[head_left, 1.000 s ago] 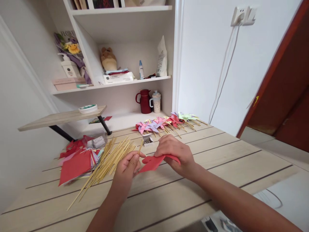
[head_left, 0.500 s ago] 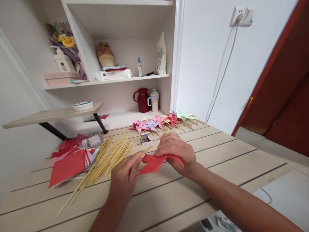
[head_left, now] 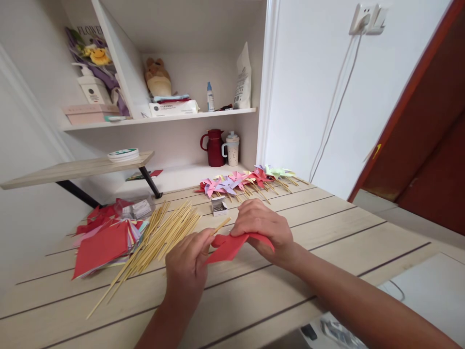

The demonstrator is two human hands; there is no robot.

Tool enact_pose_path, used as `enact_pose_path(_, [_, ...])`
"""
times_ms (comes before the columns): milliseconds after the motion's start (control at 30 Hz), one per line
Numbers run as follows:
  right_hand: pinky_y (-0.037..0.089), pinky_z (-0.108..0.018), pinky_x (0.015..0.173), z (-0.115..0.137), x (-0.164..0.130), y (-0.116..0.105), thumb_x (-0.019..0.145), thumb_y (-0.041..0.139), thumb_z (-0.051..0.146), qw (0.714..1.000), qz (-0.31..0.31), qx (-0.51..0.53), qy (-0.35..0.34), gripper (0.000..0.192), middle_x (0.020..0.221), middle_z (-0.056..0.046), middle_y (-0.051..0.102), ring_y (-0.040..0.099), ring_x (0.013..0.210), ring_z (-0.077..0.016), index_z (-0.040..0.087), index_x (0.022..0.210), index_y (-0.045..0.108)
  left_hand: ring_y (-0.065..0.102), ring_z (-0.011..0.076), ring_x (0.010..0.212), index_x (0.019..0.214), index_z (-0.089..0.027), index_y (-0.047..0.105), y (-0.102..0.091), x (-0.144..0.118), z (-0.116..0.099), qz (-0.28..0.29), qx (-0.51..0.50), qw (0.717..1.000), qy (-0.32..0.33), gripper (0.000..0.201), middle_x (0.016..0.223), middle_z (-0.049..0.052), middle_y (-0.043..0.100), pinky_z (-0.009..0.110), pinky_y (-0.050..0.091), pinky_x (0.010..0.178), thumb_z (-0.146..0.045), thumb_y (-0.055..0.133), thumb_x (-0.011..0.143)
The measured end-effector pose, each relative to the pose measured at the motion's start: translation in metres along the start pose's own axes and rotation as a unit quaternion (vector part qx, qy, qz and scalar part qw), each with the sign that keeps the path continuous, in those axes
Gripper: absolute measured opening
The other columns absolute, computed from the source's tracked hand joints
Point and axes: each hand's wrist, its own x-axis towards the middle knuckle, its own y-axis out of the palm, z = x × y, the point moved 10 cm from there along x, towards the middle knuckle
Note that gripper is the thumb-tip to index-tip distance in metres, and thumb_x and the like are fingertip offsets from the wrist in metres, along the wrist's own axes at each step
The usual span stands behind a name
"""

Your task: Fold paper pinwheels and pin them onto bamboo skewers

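My left hand [head_left: 189, 259] pinches a thin wooden stick [head_left: 221, 225] whose tip points up and to the right. My right hand [head_left: 262, 230] is closed on a red paper pinwheel [head_left: 229, 247], its blades partly folded and partly hidden under my fingers. The stick's tip is close to the pinwheel; whether they touch, I cannot tell. Just beyond my hands sits a small open box of metal pins [head_left: 219, 207]. To the left lie a heap of loose wooden sticks [head_left: 170, 230] and a stack of coloured paper squares [head_left: 101, 248], red on top.
Finished paper pinwheels [head_left: 241, 180] on sticks lie in a row at the table's back. A dark red jug [head_left: 215, 149] and a speckled cup [head_left: 232, 149] stand behind them. A small raised wooden shelf [head_left: 83, 168] with black legs is at the left.
The view has shifted slightly. Both hands keep their grips on the stick and the red pinwheel, with hardly any movement between them.
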Motion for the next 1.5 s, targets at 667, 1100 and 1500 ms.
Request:
enact_pose_path(667, [0.053,-0.040,0.077,0.001,0.003,-0.003,0.100,0.060,0.026,1.000,-0.001,0.007,0.004,0.014,0.078,-0.005,0.073,0.066,0.074,-0.0188,0.023,0.100,0.074,0.076,0.0203,0.081,0.106,-0.023,0.076,0.012,-0.011,0.013,0.019,-0.003,1.000,-0.020,0.031,0.091,0.006,0.081,0.027,0.057,0.073,-0.031,0.047,0.099])
enact_pose_path(1100, [0.055,-0.040,0.076,-0.001,0.003,-0.003,0.098,0.062,0.026,1.000,-0.005,0.006,0.017,0.013,0.076,-0.004,0.073,0.065,0.074,-0.0192,0.023,0.098,0.075,0.076,0.0204,0.080,0.104,-0.023,0.077,0.008,-0.008,0.011,0.017,0.011,0.999,-0.036,0.030,0.091,0.006,0.081,0.028,0.058,0.071,-0.030,0.048,0.098])
enact_pose_path(1500, [0.055,-0.041,0.076,-0.002,0.002,-0.003,0.098,0.063,0.026,1.000,-0.002,0.001,0.024,0.012,0.076,-0.005,0.073,0.065,0.073,-0.0194,0.023,0.097,0.074,0.077,0.0201,0.086,0.108,-0.021,0.074,0.007,-0.008,0.008,0.022,0.004,0.999,-0.032,0.030,0.096,0.006,0.081,0.027,0.059,0.075,-0.019,0.047,0.095])
